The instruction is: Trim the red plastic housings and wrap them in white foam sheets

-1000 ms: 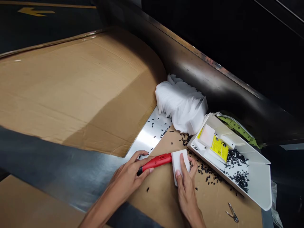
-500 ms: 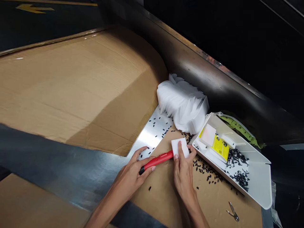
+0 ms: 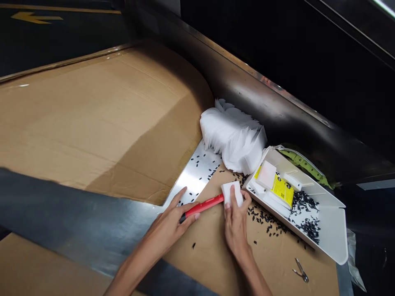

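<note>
My left hand [image 3: 174, 218] pinches a red stick-shaped tool [image 3: 205, 204] near its black end, thumb on one side and fingers on the other, with the index finger stretched out. At the tool's other end, my right hand [image 3: 236, 222] closes on a white pad [image 3: 227, 193]. The pad looks folded around that end and hides it. Just right of this hand stands an open white bin [image 3: 331, 234]. Inside it lie white blocks, a yellow label sheet [image 3: 282, 191] and many small black pieces [image 3: 310, 228].
A fanned stack of thin white sheets [image 3: 231, 131] leans by the metal wall. Black bits [image 3: 262, 218] are scattered over the cardboard and metal. Small metal nippers [image 3: 300, 271] lie at the lower right. A large cardboard sheet [image 3: 98, 123] covers the left; a green pouch [image 3: 305, 164] sits behind the bin.
The view has shifted slightly. The red tool has turned a little in my left hand, and the white pad now looks more folded over its end. Both hands keep their hold.
</note>
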Tool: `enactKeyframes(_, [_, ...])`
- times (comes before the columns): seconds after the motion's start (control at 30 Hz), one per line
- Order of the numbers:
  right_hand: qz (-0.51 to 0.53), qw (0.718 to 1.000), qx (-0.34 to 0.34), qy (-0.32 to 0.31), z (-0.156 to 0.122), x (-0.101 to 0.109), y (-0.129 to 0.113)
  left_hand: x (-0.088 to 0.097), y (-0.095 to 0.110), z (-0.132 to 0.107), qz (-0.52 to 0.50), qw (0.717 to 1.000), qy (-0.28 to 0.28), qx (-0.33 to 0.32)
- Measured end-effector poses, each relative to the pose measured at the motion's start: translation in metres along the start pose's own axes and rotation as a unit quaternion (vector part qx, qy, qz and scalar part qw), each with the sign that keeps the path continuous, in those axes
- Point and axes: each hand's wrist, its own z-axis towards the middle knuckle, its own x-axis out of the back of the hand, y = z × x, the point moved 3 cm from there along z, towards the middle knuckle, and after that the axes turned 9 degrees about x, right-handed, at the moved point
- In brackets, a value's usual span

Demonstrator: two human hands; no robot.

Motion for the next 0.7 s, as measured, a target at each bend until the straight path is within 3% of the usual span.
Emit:
enactKeyframes(0.13, [0.017,0.998,0.037,-0.046,-0.0019,-0.0016,-0.0024,0.0003,-0.0012,-0.0014,0.005,1.000,0.000,0.018])
enactKeyframes(0.27, [-0.007,1.000,0.013,-0.008,-0.0062,0.0010,-0.0016,-0.0003,0.0006,-0.0053,0.003,1.000,-0.002,0.017])
enactKeyframes(0.4, [-0.017,0.995,0.087,-0.046,-0.0086,0.0005,-0.0074,0.0001,0.0014,-0.0075,0.006,1.000,-0.006,0.025])
enactKeyframes(0.5, [-0.029,0.996,0.079,-0.021,-0.0094,0.0027,-0.0079,-0.0001,0.0029,-0.0085,0.007,1.000,-0.003,0.029])
enactKeyframes(0.63, [-0.004,0.990,0.124,-0.071,-0.0090,0.0007,-0.0061,-0.0017,0.0057,-0.0091,0.007,0.999,-0.006,0.033])
enactKeyframes(0.7, [-0.003,0.991,0.115,-0.071,-0.0071,0.0041,-0.0031,-0.0018,0.0060,-0.0083,0.006,0.999,-0.001,0.036])
